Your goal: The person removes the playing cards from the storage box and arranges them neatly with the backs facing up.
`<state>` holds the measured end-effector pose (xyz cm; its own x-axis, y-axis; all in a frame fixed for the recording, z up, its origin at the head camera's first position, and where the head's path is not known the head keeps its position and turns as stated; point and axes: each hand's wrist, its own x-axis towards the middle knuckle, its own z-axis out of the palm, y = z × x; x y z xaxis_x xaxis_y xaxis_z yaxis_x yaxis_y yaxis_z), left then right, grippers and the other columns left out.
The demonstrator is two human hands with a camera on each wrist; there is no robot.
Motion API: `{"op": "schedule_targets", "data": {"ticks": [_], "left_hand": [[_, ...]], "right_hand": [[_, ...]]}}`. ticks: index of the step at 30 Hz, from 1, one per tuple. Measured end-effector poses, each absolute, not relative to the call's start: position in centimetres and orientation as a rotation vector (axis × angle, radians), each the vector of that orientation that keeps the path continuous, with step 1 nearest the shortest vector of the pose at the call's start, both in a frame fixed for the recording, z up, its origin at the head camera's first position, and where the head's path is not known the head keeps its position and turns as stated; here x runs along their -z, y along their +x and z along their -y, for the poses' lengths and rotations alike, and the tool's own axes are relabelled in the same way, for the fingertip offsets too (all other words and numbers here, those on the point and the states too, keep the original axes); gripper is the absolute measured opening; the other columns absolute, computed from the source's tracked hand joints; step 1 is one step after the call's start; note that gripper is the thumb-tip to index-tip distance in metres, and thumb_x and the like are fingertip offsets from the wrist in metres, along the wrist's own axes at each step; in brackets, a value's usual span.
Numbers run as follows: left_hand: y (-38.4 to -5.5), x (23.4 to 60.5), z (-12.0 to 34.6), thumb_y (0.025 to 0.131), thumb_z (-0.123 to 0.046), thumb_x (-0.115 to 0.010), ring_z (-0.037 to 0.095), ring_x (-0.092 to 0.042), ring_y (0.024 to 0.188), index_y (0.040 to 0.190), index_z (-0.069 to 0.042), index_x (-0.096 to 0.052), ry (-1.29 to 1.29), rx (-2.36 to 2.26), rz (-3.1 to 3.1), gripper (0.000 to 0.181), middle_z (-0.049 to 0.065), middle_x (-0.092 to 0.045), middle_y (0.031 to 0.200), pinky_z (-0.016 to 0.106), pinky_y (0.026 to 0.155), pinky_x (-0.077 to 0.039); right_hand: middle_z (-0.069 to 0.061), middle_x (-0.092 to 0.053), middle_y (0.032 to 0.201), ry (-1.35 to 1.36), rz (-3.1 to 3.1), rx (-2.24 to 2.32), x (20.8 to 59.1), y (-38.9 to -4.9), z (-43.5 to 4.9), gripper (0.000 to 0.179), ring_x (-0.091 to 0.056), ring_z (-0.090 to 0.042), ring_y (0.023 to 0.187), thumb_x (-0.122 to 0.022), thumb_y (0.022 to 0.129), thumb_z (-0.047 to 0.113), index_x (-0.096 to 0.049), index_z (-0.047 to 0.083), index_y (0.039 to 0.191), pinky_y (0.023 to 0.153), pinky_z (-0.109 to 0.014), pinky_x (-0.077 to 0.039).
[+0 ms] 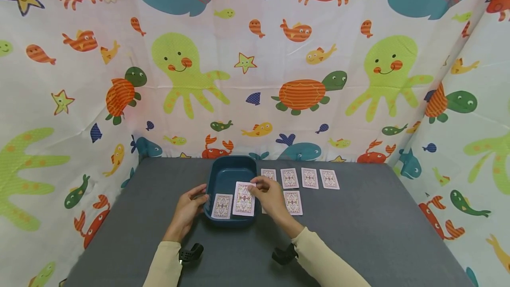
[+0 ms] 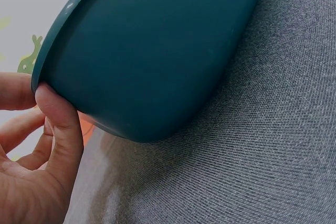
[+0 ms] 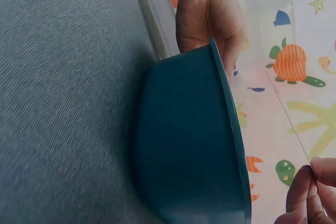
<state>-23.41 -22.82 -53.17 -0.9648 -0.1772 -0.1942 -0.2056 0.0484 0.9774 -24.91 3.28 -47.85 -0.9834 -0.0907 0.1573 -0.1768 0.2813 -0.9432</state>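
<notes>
A dark teal tray (image 1: 228, 181) with raised walls stands on the table. My left hand (image 1: 184, 212) pinches its left rim between thumb and fingers, seen closely in the left wrist view. My right hand (image 1: 272, 197) holds a patterned playing card (image 1: 242, 207) by its right edge, above the tray's right side. The right wrist view shows this card edge-on, as a thin line above the tray's rim, between thumb and fingers. Another playing card (image 1: 222, 207), back up, lies in the tray's front left.
Right of the tray, several cards (image 1: 309, 178) lie back up in a back row. In front of them lies a card (image 1: 293, 203), with another partly hidden by my right hand. A curtain (image 1: 239, 34) with sea animals hangs behind the grey table (image 1: 358, 234).
</notes>
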Motion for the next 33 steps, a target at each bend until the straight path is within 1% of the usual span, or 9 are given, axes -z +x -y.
{"op": "schedule_targets", "data": {"ticks": [5, 12, 17, 25, 33], "left_hand": [[-23.5, 53.0, 22.7, 0.095, -0.012, -0.061, 0.020, -0.057, 0.100, 0.138, -0.012, -0.055, -0.411, -2.116, -2.254, 0.044, 0.013, -0.053, 0.137, 0.028, 0.071, -0.050], [-23.4, 52.8, 22.7, 0.095, -0.012, -0.061, 0.020, -0.056, 0.099, 0.139, -0.011, -0.054, -0.412, -2.111, -2.257, 0.044, 0.014, -0.052, 0.138, 0.028, 0.071, -0.049], [-23.3, 52.8, 22.8, 0.095, -0.012, -0.061, 0.022, -0.056, 0.101, 0.139, -0.011, -0.054, -0.418, -2.110, -2.259, 0.044, 0.013, -0.052, 0.138, 0.028, 0.071, -0.049], [-23.4, 53.1, 22.7, 0.095, -0.011, -0.061, 0.021, -0.056, 0.100, 0.139, -0.011, -0.054, -0.417, -2.123, -2.245, 0.045, 0.013, -0.053, 0.137, 0.027, 0.070, -0.050], [-23.3, 52.8, 22.6, 0.095, -0.010, -0.061, 0.023, -0.055, 0.100, 0.140, -0.010, -0.053, -0.403, -2.134, -2.237, 0.046, 0.014, -0.052, 0.138, 0.027, 0.068, -0.050]], "right_hand": [[-0.004, -0.067, 0.082, 0.213, 2.477, -1.790, 48.0, -24.8, -4.6, 0.014, -0.060, -0.013, 0.074, -0.075, 0.086, 0.021, -0.073, 0.017, 0.099, 0.070, -0.028, -0.048], [-0.006, -0.068, 0.083, 0.168, 2.462, -1.780, 48.4, -24.9, -6.0, 0.015, -0.060, -0.013, 0.074, -0.076, 0.086, 0.017, -0.073, 0.014, 0.100, 0.071, -0.026, -0.049], [-0.008, -0.069, 0.082, 0.155, 2.439, -1.796, 48.7, -24.9, -7.0, 0.016, -0.060, -0.012, 0.073, -0.076, 0.085, 0.015, -0.073, 0.010, 0.100, 0.069, -0.024, -0.049], [-0.008, -0.068, 0.081, 0.116, 2.421, -1.834, 49.3, -25.0, -9.1, 0.014, -0.060, -0.013, 0.070, -0.076, 0.085, 0.014, -0.073, 0.010, 0.098, 0.065, -0.023, -0.049], [-0.014, -0.068, 0.081, 0.100, 2.403, -1.857, 49.9, -25.3, -11.4, 0.018, -0.059, -0.009, 0.066, -0.075, 0.085, 0.010, -0.071, 0.002, 0.101, 0.062, -0.020, -0.046]]}}
